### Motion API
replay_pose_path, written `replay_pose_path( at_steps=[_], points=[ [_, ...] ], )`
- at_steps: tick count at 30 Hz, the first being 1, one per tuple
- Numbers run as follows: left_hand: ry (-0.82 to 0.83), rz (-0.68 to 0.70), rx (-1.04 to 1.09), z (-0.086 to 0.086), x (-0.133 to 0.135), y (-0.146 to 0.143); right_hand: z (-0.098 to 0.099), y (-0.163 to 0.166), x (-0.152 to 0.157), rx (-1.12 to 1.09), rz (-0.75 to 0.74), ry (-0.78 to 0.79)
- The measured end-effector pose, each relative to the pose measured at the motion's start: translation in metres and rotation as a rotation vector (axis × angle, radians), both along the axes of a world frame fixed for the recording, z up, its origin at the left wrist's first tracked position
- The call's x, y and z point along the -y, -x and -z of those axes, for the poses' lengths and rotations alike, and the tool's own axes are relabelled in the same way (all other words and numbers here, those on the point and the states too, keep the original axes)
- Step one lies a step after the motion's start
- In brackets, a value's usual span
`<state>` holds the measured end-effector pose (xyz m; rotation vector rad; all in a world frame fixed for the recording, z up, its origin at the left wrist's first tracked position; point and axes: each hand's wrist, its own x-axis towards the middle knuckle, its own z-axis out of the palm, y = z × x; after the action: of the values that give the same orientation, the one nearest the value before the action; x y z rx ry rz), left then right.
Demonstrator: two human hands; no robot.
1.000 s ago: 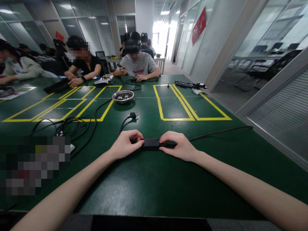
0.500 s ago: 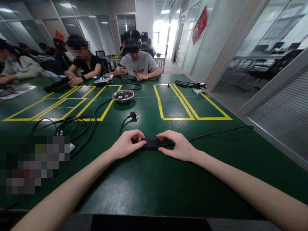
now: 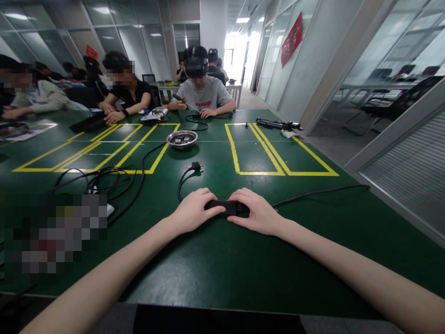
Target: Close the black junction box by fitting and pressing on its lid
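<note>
A black power adapter [image 3: 230, 208] lies on the green table in front of me. My left hand [image 3: 192, 211] is closed over its left end, thumb along the near side and fingers behind. The right end is between the thumb and fingers of my right hand [image 3: 259, 213], where a cord enters it. From there a black cable [image 3: 320, 191] runs off to the right. A short cord with a black mains plug [image 3: 196, 166] curves out behind my left hand; where it joins the adapter is hidden.
A metal bowl [image 3: 181, 139] with small metal parts stands beyond the plug. Coiled black cables [image 3: 100, 178] lie at left near a blurred-out object [image 3: 59, 232]. Yellow tape [image 3: 262, 173] marks the table. Across it, a person [image 3: 201, 93] holds a screwdriver; a black folded stand [image 3: 278, 124] lies far right.
My left hand has slid right along the adapter and covers more of it. My right fingers have drawn in around its right end. The whole view has shifted slightly.
</note>
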<state>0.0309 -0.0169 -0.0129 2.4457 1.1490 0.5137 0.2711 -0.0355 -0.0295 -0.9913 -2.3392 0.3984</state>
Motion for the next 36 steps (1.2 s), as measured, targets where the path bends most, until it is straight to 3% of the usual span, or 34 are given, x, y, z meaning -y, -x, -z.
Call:
replay_pose_path(
  at_steps=[5, 14, 31, 36],
  points=[
    [-0.016, 0.05, 0.019, -0.001, 0.01, -0.012, -0.003, 0.004, 0.005, 0.073, 0.011, 0.028],
    [-0.078, 0.072, -0.175, 0.001, 0.01, -0.013, -0.011, 0.003, 0.008, 0.135, 0.11, 0.208],
    [-0.197, 0.167, -0.104, 0.0, 0.012, -0.008, -0.012, -0.008, 0.005, 0.086, -0.122, 0.069],
    [-0.201, 0.202, -0.074, -0.001, 0.012, -0.004, -0.012, -0.008, 0.004, 0.119, -0.122, -0.04]
  ],
)
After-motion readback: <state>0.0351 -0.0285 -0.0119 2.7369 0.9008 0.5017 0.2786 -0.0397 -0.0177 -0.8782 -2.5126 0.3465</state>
